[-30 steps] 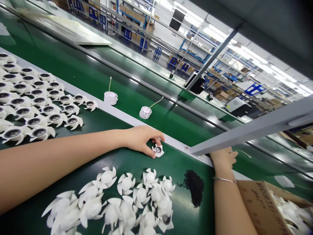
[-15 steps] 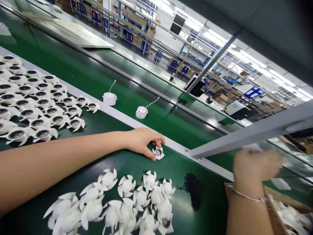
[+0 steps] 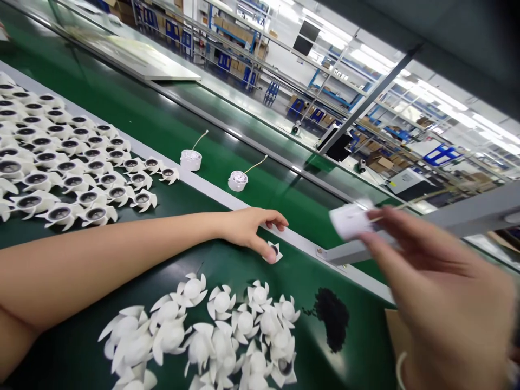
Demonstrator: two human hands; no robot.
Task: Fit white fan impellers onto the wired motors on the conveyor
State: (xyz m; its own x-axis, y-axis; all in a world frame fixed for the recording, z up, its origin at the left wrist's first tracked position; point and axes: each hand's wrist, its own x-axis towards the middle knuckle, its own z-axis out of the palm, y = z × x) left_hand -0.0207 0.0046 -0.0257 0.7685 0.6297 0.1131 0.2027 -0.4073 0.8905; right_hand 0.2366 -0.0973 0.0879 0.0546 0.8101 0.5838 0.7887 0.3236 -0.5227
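My right hand [image 3: 442,281], raised at the right and blurred, pinches a white round motor housing [image 3: 349,221] whose thin wire trails back past the fingers. My left hand [image 3: 254,230] rests by the bench's raised edge, fingers apart. Its thumb overlaps a small white fan impeller [image 3: 278,253], which lies hub opening up and is partly hidden. Two similar white housings with upright wires, one nearer the left [image 3: 190,160] and one nearer the middle [image 3: 238,180], stand beyond my left hand.
Loose white impellers [image 3: 221,346] are heaped in front, several rows of others [image 3: 73,181] lie at left. A pile of small black parts [image 3: 331,317] sits right of the heap. A grey metal post [image 3: 365,246] rises from the edge strip. A cardboard box edge [image 3: 393,336] shows lower right.
My right hand has come up and inward from the box side, bringing the white motor housing into clear view. My left hand's fingers have spread beside the small impeller. The view has shifted slightly.
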